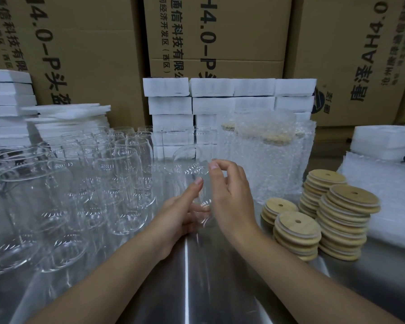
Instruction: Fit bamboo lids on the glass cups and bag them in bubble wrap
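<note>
A clear glass cup (192, 169) with no lid stands tilted at the middle of the steel table. My left hand (178, 211) grips its lower part from the left. My right hand (229, 192) touches its right side, fingertips near the rim. Several more bare glass cups (84, 183) crowd the left half of the table. Bamboo lids (337, 216) with a centre hole sit in several stacks to the right. Behind the held cup stand lidded cups bagged in bubble wrap (267, 155).
White foam blocks (232, 97) are stacked at the back, more foam sheets (33, 118) at far left. Flat bubble wrap (388, 188) lies at the right edge. Cardboard boxes (220, 43) wall off the rear. Bare steel table (208, 288) lies under my forearms.
</note>
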